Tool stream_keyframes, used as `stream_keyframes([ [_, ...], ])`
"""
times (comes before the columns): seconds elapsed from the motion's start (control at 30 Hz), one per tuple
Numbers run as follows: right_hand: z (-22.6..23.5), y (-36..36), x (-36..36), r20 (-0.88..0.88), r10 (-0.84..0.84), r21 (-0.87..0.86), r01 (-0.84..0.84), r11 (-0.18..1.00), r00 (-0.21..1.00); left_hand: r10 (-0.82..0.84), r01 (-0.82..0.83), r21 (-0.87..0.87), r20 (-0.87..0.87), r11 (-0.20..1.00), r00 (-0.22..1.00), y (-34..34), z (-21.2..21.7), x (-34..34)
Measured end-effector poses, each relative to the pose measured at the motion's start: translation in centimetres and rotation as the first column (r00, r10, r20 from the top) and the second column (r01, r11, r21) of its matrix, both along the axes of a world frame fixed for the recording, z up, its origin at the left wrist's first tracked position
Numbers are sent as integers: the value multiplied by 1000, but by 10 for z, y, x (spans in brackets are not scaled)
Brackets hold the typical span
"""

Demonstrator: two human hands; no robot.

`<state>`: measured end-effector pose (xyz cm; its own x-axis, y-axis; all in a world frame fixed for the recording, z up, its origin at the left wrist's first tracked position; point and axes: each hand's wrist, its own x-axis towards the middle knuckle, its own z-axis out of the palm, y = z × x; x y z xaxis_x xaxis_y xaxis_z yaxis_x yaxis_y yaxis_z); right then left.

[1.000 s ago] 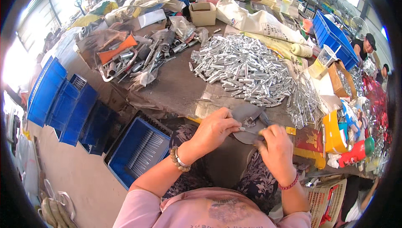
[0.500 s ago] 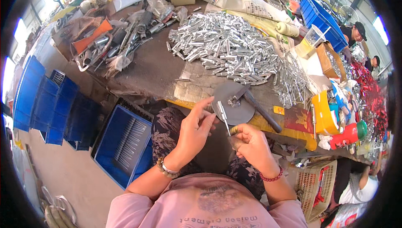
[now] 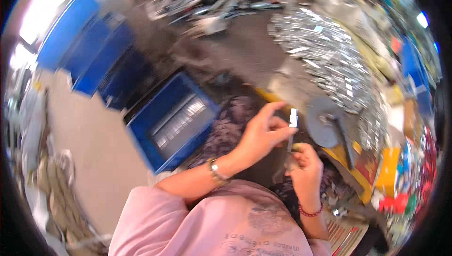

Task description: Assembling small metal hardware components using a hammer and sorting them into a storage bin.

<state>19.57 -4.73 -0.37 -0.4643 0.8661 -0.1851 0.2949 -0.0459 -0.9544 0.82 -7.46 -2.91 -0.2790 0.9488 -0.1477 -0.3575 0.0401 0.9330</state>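
Note:
My right hand (image 3: pixel 306 165) is closed around the lower end of a thin metal rod (image 3: pixel 290 144), which stands nearly upright. A shiny silver tube-like piece (image 3: pixel 294 118) sits at the rod's upper end. Just left of it, my left hand (image 3: pixel 263 136) has its forefinger stretched out and its thumb apart, close to the silver piece; motion blur hides whether the thumb touches it. To the right, a hammer (image 3: pixel 344 143) lies across a round dark grey disc (image 3: pixel 322 117) at the table's edge. A blue bin (image 3: pixel 207 110) left of my hands holds a row of slender metal pieces (image 3: pixel 176 122).
A big heap of silver metal parts (image 3: pixel 325 53) covers the table, with thin rods (image 3: pixel 372 126) beside it. Stacked blue bins (image 3: pixel 94 49) stand at the far left. Tools and scraps (image 3: pixel 221 2) lie at the back. A yellow container (image 3: pixel 388 171) is at the right.
The view has swung left and blurred, so the table sits further right. Both hands, with the rod and silver piece, have moved left from the disc, closer to the blue bin.

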Motion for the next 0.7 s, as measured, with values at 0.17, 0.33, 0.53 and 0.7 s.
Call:
stream_keyframes([
  [0.17, -2, -3, -17, 46, 103, -29, -102, 994, 994, 33, -40, 58, 118, 998, 992, -16, -8, -15],
  [0.33, 8, 1, -8, 125, 118, 253, -146, 956, 985, 267, -277, -75, -113, 958, 957, -65, -17, -83],
  [0.53, 5, 46, 48, -99, -219, 338, 240, 910, 971, -14, -712, -310, -921, 630, 388, -187, -143, -250],
  [0.7, -16, 69, 61, -151, -315, 239, 343, 908, 937, -352, -783, -557, -817, 277, 456, -256, -220, -314],
])
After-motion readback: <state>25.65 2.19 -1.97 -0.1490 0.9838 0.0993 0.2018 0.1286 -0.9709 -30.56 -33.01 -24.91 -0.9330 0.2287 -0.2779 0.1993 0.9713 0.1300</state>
